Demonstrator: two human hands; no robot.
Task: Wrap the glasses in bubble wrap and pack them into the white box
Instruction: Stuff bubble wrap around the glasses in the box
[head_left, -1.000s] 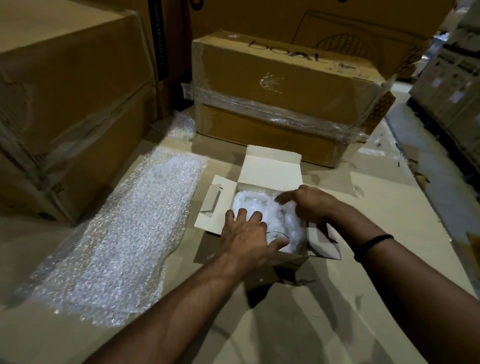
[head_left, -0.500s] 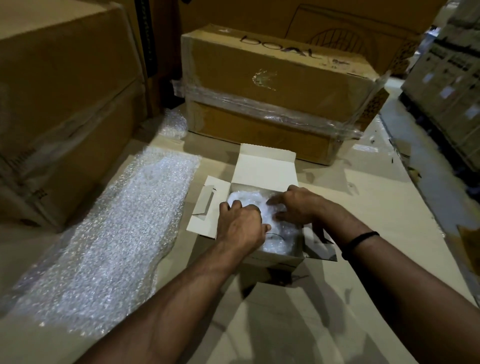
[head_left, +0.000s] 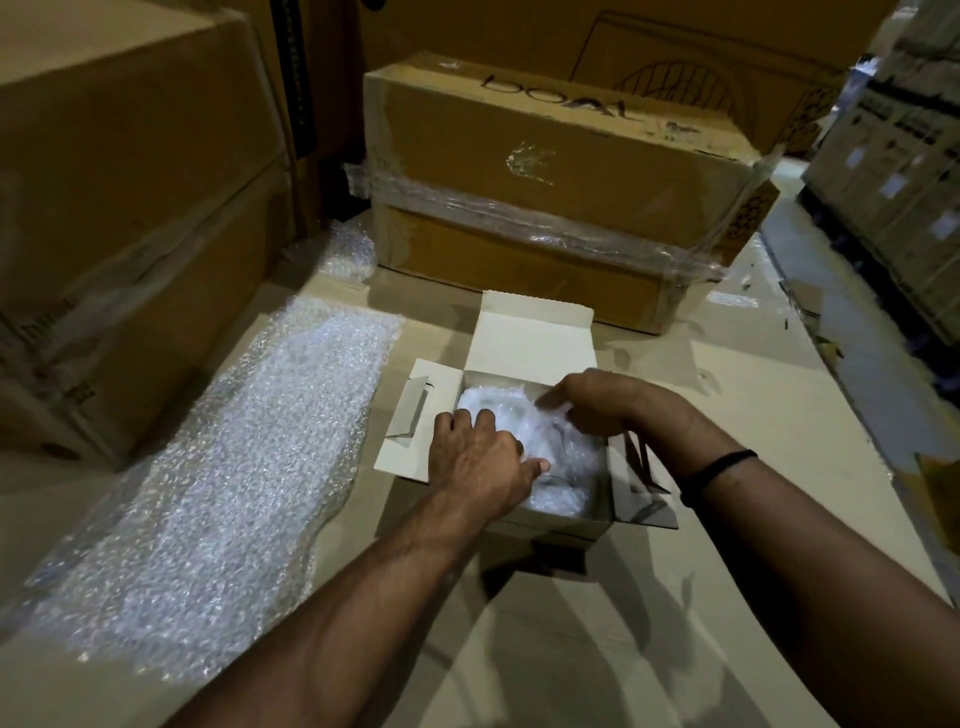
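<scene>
The white box stands open on the cardboard surface, its lid flap raised at the back. A bundle of bubble-wrapped glasses fills the inside; a curved glass rim shows faintly through the wrap. My left hand lies over the bundle's left side, fingers stretched forward and thumb pressing the wrap. My right hand arches over the far right corner, its fingers and thumb curled round the wrap there. A black band circles my right wrist.
A long sheet of bubble wrap lies flat to the left of the box. A large taped carton stands just behind it, another big carton at the left. A small bubble wrap wad sits between them.
My left hand has slid forward, further into the box over the bundle. My right hand stays on the bundle's far right side, its fingers curled lower into the wrap.
</scene>
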